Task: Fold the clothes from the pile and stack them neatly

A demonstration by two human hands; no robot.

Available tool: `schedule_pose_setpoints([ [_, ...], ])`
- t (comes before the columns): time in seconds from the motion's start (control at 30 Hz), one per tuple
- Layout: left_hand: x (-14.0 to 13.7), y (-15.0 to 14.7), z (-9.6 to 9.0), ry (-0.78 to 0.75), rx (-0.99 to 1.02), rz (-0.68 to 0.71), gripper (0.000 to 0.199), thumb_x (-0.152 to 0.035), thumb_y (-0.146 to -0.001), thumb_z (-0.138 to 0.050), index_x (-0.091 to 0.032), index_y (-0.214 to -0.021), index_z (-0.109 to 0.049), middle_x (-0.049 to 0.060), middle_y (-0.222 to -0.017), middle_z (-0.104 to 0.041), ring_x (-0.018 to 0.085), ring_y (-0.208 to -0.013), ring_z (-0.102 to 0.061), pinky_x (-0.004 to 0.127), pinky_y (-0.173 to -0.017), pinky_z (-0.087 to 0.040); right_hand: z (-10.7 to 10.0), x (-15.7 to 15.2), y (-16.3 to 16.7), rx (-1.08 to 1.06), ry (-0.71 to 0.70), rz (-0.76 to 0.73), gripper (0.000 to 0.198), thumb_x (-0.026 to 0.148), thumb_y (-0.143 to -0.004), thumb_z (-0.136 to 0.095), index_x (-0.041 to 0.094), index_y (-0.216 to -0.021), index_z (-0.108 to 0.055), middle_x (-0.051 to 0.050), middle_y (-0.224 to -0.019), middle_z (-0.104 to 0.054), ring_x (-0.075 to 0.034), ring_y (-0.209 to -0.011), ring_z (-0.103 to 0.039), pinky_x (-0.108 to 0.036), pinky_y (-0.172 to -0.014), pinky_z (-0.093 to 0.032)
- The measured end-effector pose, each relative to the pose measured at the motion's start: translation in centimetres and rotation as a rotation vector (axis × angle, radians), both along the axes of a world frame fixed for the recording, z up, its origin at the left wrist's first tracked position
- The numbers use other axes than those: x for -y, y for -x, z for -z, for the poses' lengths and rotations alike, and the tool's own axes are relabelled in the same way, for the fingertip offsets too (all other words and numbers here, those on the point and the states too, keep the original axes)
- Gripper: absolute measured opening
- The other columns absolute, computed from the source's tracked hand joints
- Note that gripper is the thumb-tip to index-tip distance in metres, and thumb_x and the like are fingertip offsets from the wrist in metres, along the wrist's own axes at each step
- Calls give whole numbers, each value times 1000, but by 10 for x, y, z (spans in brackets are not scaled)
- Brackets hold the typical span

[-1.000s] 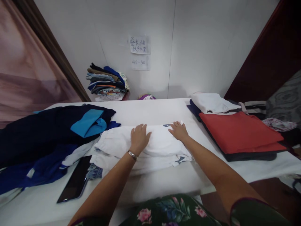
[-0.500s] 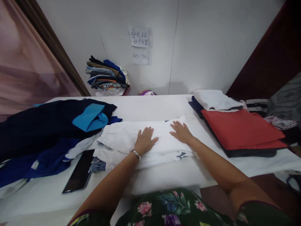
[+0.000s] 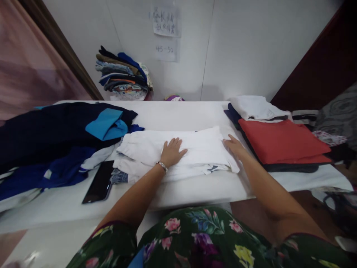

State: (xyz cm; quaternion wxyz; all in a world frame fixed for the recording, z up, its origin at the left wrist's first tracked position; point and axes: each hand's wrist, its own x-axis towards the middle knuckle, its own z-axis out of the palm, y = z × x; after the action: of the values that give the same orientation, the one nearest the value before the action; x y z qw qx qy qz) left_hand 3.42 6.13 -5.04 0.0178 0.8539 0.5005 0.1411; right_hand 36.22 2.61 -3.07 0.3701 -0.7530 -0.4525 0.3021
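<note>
A folded white garment (image 3: 195,147) lies across the middle of the table, its gathered cuffs and a bit of grey-blue ribbing at the left end. My left hand (image 3: 172,152) rests flat on top of it with fingers spread, a bracelet at the wrist. At the garment's right end is my right hand (image 3: 234,146), its fingers extended and apart beside the edge; whether they touch the cloth I cannot tell. Neither hand grasps anything.
Dark and blue clothes (image 3: 50,126) are heaped at left, with a black phone (image 3: 98,182) beside them. Folded clothes, a red one (image 3: 281,141) and a white one (image 3: 256,108), lie at right. Another clothes stack (image 3: 122,74) stands by the wall under paper signs (image 3: 166,29).
My right hand has slid right, from the top of the white garment to its right end. The left hand stays flat on it. The view has tipped downward.
</note>
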Motion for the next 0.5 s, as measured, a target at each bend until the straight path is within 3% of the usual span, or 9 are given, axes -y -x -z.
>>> schedule_pose_setpoints([
  [0.1, 1, -2, -1, 22, 11, -7, 55, -49, -92, -42, -22, -140, -44, 10, -149, -40, 28, -140, -30, 51, -115, -17, -1, 3, 3, 0, 63, -20, 89, 46, -76, -67, 14, -149, -28, -17, -131, -57, -25, -110, -62, -38, -94, -49],
  [0.2, 1, -4, -7, 55, 21, -25, 57, -50, -91, -44, -21, -140, -43, 10, -150, -39, 28, -141, -29, 52, -115, -16, -3, -4, 5, -9, 61, -41, 87, 36, -70, -75, 14, -145, -37, -19, -133, -55, -26, -113, -60, -39, -97, -48],
  [0.33, 4, -13, -23, 65, 53, -50, 58, -50, -92, -42, -18, -141, -42, 11, -150, -39, 28, -142, -27, 55, -114, -14, -11, -16, -22, -95, -166, -96, 81, 28, -67, -75, 15, -141, -44, -12, -123, -63, -24, -104, -63, -38, -90, -52],
  [0.43, 7, -25, -28, 78, 52, 29, 56, -50, -94, -39, -21, -141, -42, 8, -151, -37, 27, -142, -26, 56, -115, -13, -15, -17, -55, 100, -280, -25, 77, 27, -66, -75, 14, -137, -49, -11, -124, -63, -25, -107, -61, -38, -94, -50],
  [0.5, 9, -33, -24, 124, 30, 84, 53, -50, -94, -38, -24, -141, -42, 7, -152, -36, 27, -141, -29, 56, -115, -13, -11, -14, -71, 322, -228, 12, 70, 29, -68, -72, 13, -134, -52, -13, -126, -61, -27, -113, -58, -40, -99, -46],
])
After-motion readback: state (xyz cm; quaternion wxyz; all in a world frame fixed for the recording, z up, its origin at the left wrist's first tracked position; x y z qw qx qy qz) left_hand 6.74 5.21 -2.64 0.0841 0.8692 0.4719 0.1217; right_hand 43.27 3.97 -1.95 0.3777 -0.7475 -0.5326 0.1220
